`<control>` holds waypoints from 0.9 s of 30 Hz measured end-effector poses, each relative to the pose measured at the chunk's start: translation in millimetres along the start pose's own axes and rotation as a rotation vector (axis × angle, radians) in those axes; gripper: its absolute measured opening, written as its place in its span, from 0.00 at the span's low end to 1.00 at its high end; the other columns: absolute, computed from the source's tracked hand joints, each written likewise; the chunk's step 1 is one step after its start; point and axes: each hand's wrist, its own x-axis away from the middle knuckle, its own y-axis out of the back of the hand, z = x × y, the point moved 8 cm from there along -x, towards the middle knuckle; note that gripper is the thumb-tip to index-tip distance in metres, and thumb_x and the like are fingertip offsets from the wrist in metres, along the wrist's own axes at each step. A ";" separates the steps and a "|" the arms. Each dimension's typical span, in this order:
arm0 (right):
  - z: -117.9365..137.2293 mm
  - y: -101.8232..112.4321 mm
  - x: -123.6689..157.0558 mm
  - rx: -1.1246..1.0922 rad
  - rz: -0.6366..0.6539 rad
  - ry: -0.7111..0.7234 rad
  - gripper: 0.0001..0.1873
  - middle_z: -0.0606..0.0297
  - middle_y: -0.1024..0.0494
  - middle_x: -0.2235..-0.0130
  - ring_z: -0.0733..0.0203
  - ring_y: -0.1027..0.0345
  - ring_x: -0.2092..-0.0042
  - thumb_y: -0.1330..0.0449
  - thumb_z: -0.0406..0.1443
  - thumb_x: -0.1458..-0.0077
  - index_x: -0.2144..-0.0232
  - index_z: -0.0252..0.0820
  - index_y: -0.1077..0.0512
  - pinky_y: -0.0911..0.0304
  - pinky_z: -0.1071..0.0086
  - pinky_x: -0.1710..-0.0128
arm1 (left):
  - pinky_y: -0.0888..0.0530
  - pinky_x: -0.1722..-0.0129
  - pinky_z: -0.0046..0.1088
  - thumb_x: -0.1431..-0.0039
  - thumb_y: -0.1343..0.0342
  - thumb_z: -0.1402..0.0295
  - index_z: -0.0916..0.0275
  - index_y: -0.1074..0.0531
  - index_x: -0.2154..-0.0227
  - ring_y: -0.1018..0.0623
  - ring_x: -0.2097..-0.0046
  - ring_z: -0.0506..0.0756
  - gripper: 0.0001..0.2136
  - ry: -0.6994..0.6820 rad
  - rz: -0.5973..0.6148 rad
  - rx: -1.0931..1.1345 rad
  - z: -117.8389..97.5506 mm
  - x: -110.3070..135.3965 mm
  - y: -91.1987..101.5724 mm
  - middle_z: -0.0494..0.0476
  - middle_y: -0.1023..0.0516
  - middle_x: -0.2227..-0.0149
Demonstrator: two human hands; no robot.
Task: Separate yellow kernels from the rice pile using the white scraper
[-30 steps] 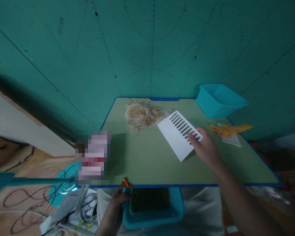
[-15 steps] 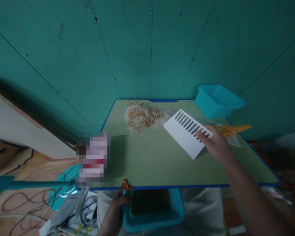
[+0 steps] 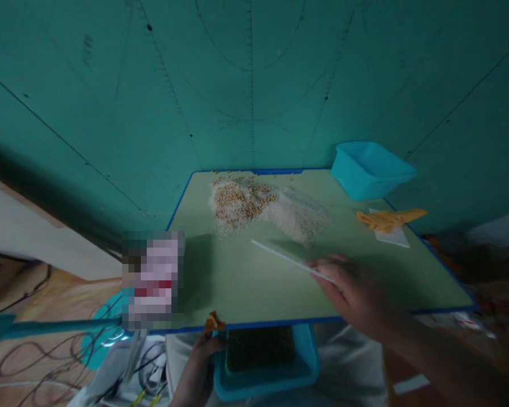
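My right hand is closed on a flat white slotted plate, seen nearly edge-on above the table. Beyond it lies a spread of white rice-like grains, joined to a mixed pile of yellow beans and white grains. My left hand grips the left rim of a blue basin at the table's near edge. Small dark green grains lie in the basin. A scrap of orange material shows just above my left fingers; whether they touch it I cannot tell.
At the back right of the table stands an upright blue container. Orange cloth lies on a clear sheet at the right edge. A pixelated box sits front left. Cables trail over the floor.
My right hand has drawn the plate toward me and left, tipping it from flat-facing to edge-on. White grains that it covered now show. The left hand stays on the basin.
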 end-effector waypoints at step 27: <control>-67.4 -48.5 -14.7 0.416 0.359 -0.095 0.09 0.62 0.26 0.63 0.58 0.37 0.59 0.50 0.29 0.46 0.65 0.42 0.32 0.45 0.68 0.64 | 0.31 0.79 0.29 0.82 0.43 0.81 0.58 0.29 0.85 0.28 0.79 0.55 0.14 0.023 -0.156 -0.109 21.1 -61.6 49.5 0.44 0.30 0.89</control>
